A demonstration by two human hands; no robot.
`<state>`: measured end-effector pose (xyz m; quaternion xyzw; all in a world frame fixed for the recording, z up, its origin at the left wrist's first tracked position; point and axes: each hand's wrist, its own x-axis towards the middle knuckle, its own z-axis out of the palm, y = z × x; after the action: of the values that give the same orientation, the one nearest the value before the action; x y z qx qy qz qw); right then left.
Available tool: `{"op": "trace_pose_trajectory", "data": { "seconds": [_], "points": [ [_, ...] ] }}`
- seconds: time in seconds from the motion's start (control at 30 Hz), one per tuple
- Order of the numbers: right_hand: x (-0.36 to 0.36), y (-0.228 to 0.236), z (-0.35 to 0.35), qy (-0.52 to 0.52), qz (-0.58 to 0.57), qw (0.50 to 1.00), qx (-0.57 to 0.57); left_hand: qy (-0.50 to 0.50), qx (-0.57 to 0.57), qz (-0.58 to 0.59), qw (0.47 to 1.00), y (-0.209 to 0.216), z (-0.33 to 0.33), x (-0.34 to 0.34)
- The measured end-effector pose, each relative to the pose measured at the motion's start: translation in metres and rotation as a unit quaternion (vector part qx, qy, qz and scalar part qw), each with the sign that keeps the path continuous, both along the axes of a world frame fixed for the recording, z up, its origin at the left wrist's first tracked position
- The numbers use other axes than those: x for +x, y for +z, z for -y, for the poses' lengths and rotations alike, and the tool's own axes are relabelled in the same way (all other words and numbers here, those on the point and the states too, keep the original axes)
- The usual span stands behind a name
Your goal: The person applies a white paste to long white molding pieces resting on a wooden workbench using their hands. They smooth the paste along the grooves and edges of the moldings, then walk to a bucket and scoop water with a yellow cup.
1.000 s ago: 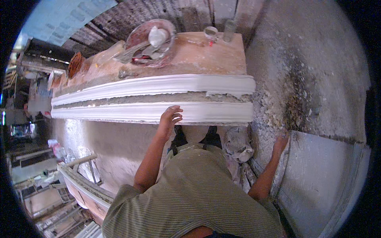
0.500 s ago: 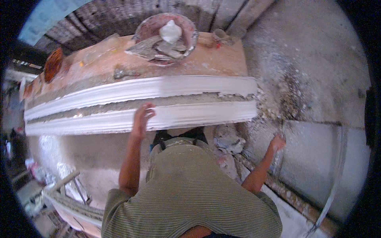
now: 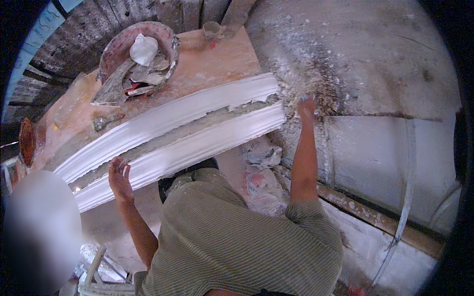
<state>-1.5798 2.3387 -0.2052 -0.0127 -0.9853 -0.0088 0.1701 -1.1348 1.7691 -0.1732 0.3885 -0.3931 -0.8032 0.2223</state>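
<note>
Near moulding (image 3: 192, 149) white, along near edge of table (image 3: 212, 64); far moulding (image 3: 173, 111) just farther in. Long axes follow table edge, running rightward from left hand (image 3: 119, 177). Left hand nearer, over table's left near edge, fingers loosely apart, nothing seen held; contact unclear. Right hand (image 3: 307, 106) past table's right end, fingers curled; cannot tell whether clamped. Bowl (image 3: 117, 53) at table's far side.

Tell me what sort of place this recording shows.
Probably a plaster-moulding workshop: two long white profiled strips lie along the near edge of a stained worktable, and a crusted basin on it holds a white lump among grey-smeared items.
</note>
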Motion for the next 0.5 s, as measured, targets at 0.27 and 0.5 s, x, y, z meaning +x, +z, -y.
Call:
{"op": "trace_pose_trajectory", "data": {
  "seconds": [0.27, 0.5],
  "points": [
    [-0.135, -0.048, 0.099, 0.150, 0.115, 0.982, 0.012, 0.026, -0.043, 0.076, 0.996, 0.021, -0.019, 0.014],
    [-0.104, -0.064, 0.174, 0.148, 0.281, 0.934, 0.164, 0.078, -0.021, 0.064, 0.995, 0.011, -0.004, 0.058]
  ]
}}
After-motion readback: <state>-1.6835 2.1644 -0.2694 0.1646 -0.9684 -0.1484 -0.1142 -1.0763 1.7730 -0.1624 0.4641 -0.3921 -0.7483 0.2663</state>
